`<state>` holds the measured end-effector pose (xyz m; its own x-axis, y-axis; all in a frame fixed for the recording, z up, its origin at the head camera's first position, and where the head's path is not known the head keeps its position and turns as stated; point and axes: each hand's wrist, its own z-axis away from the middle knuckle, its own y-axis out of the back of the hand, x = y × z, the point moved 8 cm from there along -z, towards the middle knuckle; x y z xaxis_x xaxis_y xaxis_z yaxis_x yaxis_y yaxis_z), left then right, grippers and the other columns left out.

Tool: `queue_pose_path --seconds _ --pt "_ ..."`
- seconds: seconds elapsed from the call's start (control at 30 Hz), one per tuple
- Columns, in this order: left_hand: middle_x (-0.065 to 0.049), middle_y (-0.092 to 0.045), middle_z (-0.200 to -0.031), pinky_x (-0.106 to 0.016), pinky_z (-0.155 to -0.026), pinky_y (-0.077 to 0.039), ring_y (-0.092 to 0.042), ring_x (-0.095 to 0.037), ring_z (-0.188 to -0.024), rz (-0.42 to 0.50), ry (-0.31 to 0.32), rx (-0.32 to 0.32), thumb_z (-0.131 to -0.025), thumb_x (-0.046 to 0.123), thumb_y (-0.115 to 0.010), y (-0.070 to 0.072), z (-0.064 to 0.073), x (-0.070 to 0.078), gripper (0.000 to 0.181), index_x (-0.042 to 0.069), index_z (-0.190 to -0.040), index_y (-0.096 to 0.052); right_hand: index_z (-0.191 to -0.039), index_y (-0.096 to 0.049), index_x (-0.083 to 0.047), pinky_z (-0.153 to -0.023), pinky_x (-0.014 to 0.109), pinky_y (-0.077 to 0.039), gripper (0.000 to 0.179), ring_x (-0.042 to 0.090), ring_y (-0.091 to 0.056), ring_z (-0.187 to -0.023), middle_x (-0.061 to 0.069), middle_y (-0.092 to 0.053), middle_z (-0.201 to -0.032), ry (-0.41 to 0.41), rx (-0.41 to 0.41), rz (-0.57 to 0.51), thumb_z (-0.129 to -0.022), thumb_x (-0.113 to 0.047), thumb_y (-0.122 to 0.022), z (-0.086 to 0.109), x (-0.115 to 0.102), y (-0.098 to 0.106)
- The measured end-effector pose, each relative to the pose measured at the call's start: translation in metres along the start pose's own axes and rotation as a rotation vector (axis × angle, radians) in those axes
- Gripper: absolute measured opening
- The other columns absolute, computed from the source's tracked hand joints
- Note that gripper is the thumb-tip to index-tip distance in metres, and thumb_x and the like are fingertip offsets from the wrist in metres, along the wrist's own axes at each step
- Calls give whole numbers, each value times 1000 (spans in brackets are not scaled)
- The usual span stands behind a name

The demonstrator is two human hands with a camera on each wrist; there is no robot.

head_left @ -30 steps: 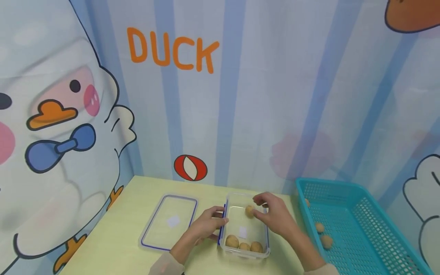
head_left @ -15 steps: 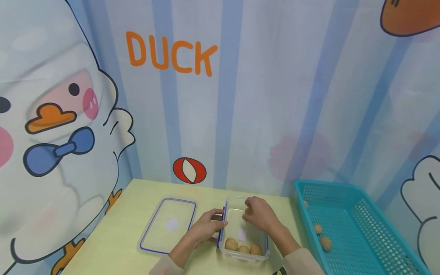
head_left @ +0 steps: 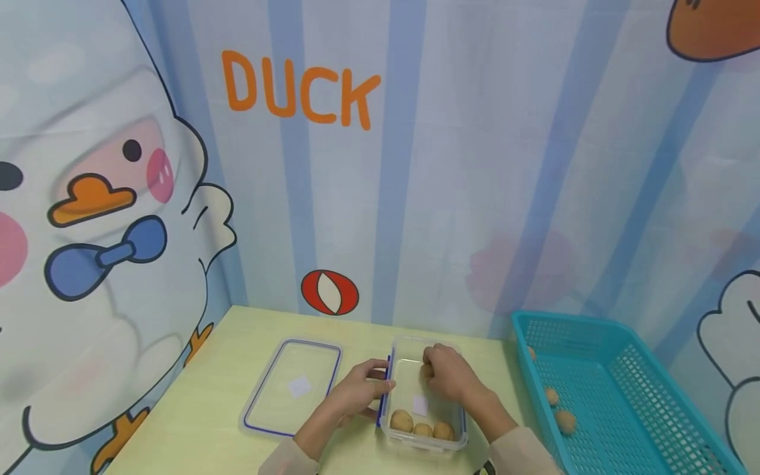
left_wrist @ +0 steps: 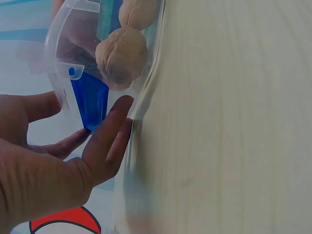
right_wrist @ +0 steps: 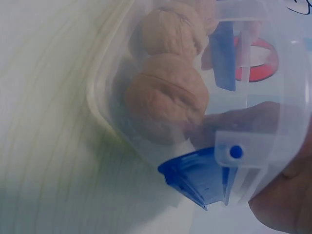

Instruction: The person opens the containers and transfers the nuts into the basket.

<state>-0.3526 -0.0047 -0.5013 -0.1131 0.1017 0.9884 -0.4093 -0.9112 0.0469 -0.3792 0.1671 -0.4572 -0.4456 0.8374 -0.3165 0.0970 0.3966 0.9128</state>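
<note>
A clear plastic food container with blue side latches stands uncovered on the table. Three walnuts lie in a row along its near end. My left hand holds the container's left side, thumb over the rim and fingers outside, by the blue latch in the left wrist view. Reaching inside, my right hand pinches another walnut near the far end; its fingers mostly cover it. In the right wrist view, walnuts show through the wall, above another blue latch.
Left of the container lies a flat clear lid with a blue seal. A turquoise mesh basket stands at the right, with a few walnuts along its left side. A printed curtain hangs behind the table.
My right hand has closed its fingers on the walnut at the container's far end, after hovering open over it. The left hand stays at the container's side.
</note>
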Motion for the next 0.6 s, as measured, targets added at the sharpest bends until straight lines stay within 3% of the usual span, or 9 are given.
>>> queue_pose_path --seconds 0.13,0.27,0.43,0.6 --pt "-26 -52 -145 -54 -80 -65 -61 -45 -123 -4 5 2 -105 16 -67 0 -1 -1 57 -1 -155 -44 -90 -69 -4 -64 33 -49 12 16 -51 -74 1 -56 -81 9 8 -60 -86 4 -77 3 -2 7" --pt "-27 -52 -145 -55 -80 -65 -60 -45 -124 -16 2 -1 -105 16 -67 0 -2 -1 57 -2 -154 -44 -98 -72 -4 -70 32 -55 13 17 -60 -81 1 -62 -90 9 6 -159 -89 -1 -80 11 -6 19" --pt "-27 -52 -145 -55 -80 -64 -60 -47 -125 -31 5 0 -106 16 -65 1 -3 -2 57 -3 -154 -43 -108 -73 -6 -80 39 -61 17 20 -66 -89 1 -66 -99 45 32 -231 -93 -7 -81 26 -17 48" --pt "-28 -51 -146 -56 -80 -64 -59 -49 -125 -23 1 -9 -106 17 -66 -2 -4 -2 59 -3 -155 -42 -115 -74 -10 -85 33 -61 23 15 -68 -94 -4 -68 -106 76 50 -235 -94 -12 -82 47 -18 81"
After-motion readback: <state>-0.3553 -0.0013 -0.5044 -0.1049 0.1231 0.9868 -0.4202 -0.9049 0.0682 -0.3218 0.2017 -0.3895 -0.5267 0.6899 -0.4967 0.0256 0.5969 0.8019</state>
